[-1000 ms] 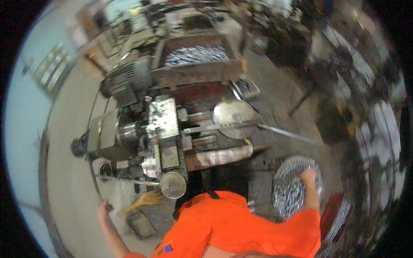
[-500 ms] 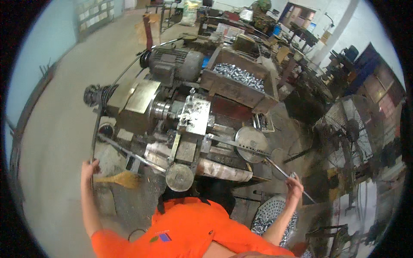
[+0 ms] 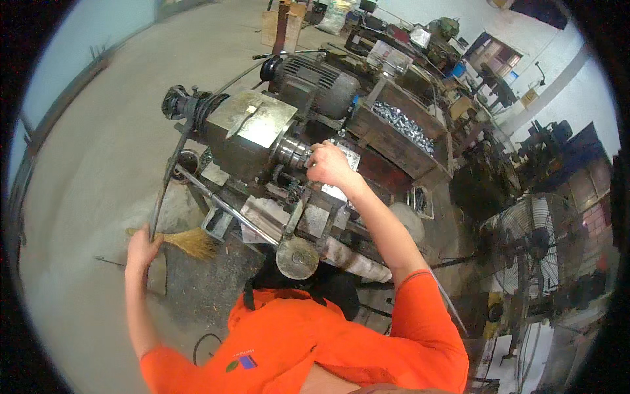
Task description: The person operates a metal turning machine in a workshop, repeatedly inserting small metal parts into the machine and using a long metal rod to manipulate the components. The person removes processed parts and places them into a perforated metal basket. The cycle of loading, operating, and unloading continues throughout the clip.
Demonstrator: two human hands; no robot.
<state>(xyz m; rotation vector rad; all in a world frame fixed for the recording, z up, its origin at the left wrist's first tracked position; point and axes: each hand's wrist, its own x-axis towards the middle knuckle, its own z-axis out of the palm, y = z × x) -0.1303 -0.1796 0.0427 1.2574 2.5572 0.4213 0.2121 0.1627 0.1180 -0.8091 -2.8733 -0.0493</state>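
Observation:
My left hand (image 3: 142, 247) is closed round the lower end of a long dark lever (image 3: 168, 172), which rises to the left end of a small lathe. My right hand (image 3: 330, 164) reaches across to the lathe's shiny round chuck (image 3: 293, 152). Its fingers are bent together at the chuck's face, and what they hold, if anything, is hidden beneath them. Behind the chuck stands the grey headstock box (image 3: 249, 126). The metal tool block (image 3: 336, 192) lies partly under my right wrist. A round handwheel disc (image 3: 297, 257) sits at the lathe's front, close to my body.
Behind the lathe are a ribbed electric motor (image 3: 317, 85) and a rusty metal bin (image 3: 401, 148) of small shiny parts. A straw broom (image 3: 190, 243) lies beside my left hand. A large caged fan (image 3: 535, 240) stands at the right. A metal bar (image 3: 226, 209) slants along the lathe's front.
My right hand has moved from the long lever at the right, up and left to the chuck. My left hand stays on its lever. The whole view has shifted and turned somewhat.

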